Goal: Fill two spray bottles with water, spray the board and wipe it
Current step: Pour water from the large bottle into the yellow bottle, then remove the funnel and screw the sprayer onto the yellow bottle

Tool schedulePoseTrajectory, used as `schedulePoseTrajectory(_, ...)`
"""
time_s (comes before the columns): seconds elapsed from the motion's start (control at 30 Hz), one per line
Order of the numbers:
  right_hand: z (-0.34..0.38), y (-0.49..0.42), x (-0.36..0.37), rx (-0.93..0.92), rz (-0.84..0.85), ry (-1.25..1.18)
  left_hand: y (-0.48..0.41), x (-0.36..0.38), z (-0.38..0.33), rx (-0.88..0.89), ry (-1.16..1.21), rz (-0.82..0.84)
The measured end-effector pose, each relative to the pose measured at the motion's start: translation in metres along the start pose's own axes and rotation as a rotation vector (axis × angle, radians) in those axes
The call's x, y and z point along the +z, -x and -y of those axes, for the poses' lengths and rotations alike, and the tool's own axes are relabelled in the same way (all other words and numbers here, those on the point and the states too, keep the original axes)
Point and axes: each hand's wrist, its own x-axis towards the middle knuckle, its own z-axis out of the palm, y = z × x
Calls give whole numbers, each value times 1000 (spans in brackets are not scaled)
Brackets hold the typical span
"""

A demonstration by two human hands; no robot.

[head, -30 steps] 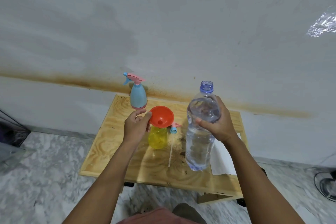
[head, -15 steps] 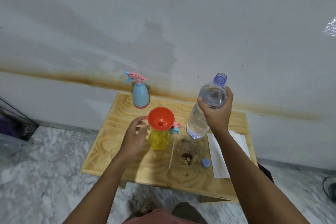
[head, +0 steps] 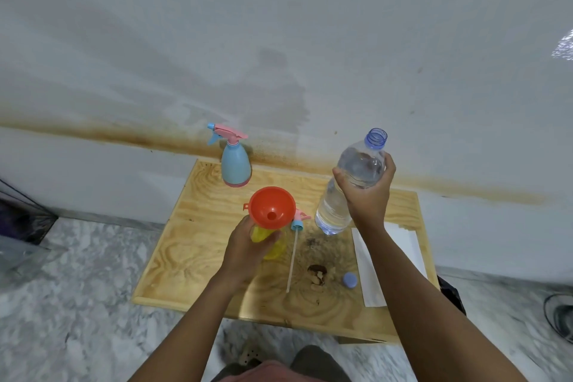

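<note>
At the back left of the table [head: 192, 257], the blue spray bottle [head: 235, 164] is seen standing upright with its pink trigger head fitted, just in front of the stained wall. Nearer, the yellow spray bottle [head: 273, 243] is gripped around its body by the left hand [head: 248, 245], which a moment ago was only touching the rim of the orange funnel [head: 271, 208]; the funnel is seated in the bottle's open neck. Just to the right, the removed spray head [head: 298, 220] is laid flat on the table, its dip tube pointing toward the near edge. Further right, the clear water bottle [head: 350, 183] is clasped around its upper part by the right hand [head: 367, 195]; uncapped and tilted with its mouth away from the funnel, it has been carried rightward and lower and now appears to be touching or just above the table. Its blue cap [head: 349, 281] lies beside a white cloth [head: 369, 263] and a brown stain [head: 317, 273]. The yellow bottle is judged steadied for pouring, which has not begun.
</note>
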Motion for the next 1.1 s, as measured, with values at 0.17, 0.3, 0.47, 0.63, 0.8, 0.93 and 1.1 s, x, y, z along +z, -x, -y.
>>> schedulePoseTrajectory(0.17,2,1,-2,15,-13,96,0,0,2,-8,9,2)
schedulePoseTrajectory(0.3,-4,12,0,61,-112,209,-1,-1,0,-18,27,18)
schedulePoseTrajectory(0.47,-9,59,15,27,-329,195,-1,-1,1,-15,15,6)
schedulePoseTrajectory(0.63,0,90,32,94,158,133,-1,1,5,2,-16,-15)
schedulePoseTrajectory(0.8,13,79,48,216,357,184,-2,1,5,-10,-47,-26)
schedulePoseTrajectory(0.93,17,76,46,173,295,175,-2,1,5,-37,-92,-23)
schedulePoseTrajectory(1.1,15,75,39,155,312,200,-5,3,13,-23,-121,-30)
